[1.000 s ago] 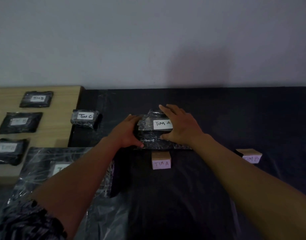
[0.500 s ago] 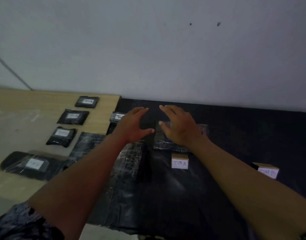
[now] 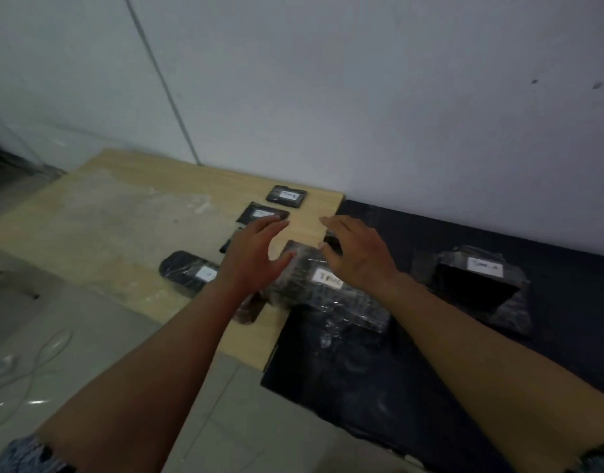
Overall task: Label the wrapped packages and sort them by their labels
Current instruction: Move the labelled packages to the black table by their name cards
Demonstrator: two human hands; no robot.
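A large plastic-wrapped black package (image 3: 331, 295) with a white label lies across the seam between the wooden board and the black mat. My left hand (image 3: 251, 257) hovers over its left end with fingers spread. Above its far right part my right hand (image 3: 356, 252) is also spread and holds nothing. Another wrapped package (image 3: 478, 285) with a white label sits alone on the black mat (image 3: 379, 387) to the right. Smaller labelled black packages lie on the board: one at the back (image 3: 286, 197), one behind my left hand (image 3: 261, 213), and a rounded one (image 3: 188, 273) at the left.
The wooden board (image 3: 116, 227) has bare surface on its left half. A grey floor with thin white cables (image 3: 27, 363) lies in front of it. A white wall runs close behind the board and mat.
Both hands have let go of the labelled package on the mat and swung left over the larger wrapped package. The view has turned left; the small label blocks are out of sight.
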